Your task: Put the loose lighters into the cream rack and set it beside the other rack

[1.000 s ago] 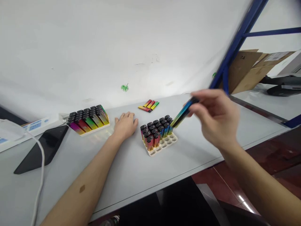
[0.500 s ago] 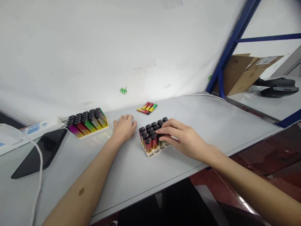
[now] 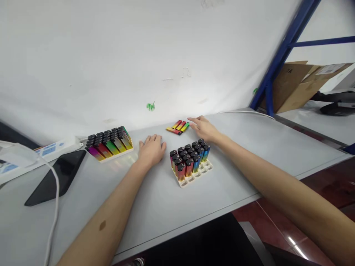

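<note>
A white slotted tray (image 3: 203,170) in the middle of the grey table holds several upright rainbow-coloured lighters (image 3: 190,157) with black caps; its front slots stand vacant. Behind it a few loose lighters (image 3: 178,126) lie flat near the wall. My right hand (image 3: 203,128) reaches over the tray's far side with fingers spread, fingertips right beside those loose lighters, holding nothing. Just left of the tray, my left hand (image 3: 151,149) rests palm down on the table, fingers apart.
A second tray full of lighters (image 3: 108,142) sits at the left. A black phone (image 3: 57,176), a white power strip (image 3: 41,152) and a white cable (image 3: 52,207) lie further left. A blue rack post (image 3: 280,61) and cardboard boxes (image 3: 301,83) stand at the right.
My right hand carried a lighter down into the tray, let it go, and has since moved back toward the loose lighters by the wall. My left hand stayed put.
</note>
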`<state>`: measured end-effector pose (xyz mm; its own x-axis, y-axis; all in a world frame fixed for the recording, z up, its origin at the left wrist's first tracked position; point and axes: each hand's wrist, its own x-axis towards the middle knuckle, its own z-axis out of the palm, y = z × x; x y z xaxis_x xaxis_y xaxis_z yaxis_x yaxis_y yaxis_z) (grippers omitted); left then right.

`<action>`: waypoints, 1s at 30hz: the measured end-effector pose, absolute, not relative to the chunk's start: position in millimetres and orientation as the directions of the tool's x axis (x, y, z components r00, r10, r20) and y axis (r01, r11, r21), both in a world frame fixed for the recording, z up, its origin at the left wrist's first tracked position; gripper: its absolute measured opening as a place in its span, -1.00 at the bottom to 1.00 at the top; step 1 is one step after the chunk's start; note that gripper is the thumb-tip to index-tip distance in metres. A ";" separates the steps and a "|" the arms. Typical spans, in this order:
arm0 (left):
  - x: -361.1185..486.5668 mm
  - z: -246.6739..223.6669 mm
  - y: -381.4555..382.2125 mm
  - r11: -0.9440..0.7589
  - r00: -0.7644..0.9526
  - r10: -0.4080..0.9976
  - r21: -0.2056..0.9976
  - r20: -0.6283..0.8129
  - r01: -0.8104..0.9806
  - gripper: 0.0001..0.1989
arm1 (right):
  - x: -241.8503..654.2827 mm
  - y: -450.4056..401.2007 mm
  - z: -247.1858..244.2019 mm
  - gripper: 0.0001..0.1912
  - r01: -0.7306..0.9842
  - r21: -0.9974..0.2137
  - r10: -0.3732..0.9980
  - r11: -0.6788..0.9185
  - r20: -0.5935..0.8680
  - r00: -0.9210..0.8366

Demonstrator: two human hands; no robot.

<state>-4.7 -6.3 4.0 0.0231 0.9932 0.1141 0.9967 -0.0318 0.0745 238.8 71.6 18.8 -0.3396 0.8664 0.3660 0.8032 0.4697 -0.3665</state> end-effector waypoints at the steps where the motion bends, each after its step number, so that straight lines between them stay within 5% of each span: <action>1: -4.7 3.6 -6.2 -0.034 0.025 0.993 0.076 0.116 0.997 -0.49 | 240.0 78.2 8.9 -0.47 0.842 -0.317 0.884 0.436 0.328 -0.334; 10: -2.4 6.3 -5.9 -0.029 0.023 0.994 0.058 0.109 0.998 -0.49 | 244.6 78.5 -4.9 -0.41 0.844 -0.242 0.865 0.479 0.294 -0.406; 15: -2.5 7.9 -6.3 -0.027 0.022 0.994 0.050 0.111 0.998 -0.48 | 245.6 68.8 -2.5 -0.47 0.845 -0.387 0.910 0.368 0.338 -0.242; 23: -2.7 9.0 -7.0 -0.025 0.020 0.993 0.040 0.116 0.999 -0.50 | 247.3 63.3 -2.7 -0.27 0.939 -0.304 0.960 0.159 0.271 -0.074; 30: -3.7 8.8 -5.9 -0.026 0.021 0.994 0.047 0.109 0.999 -0.49 | 246.8 65.1 1.3 -0.44 0.932 -0.305 0.955 0.198 0.274 -0.114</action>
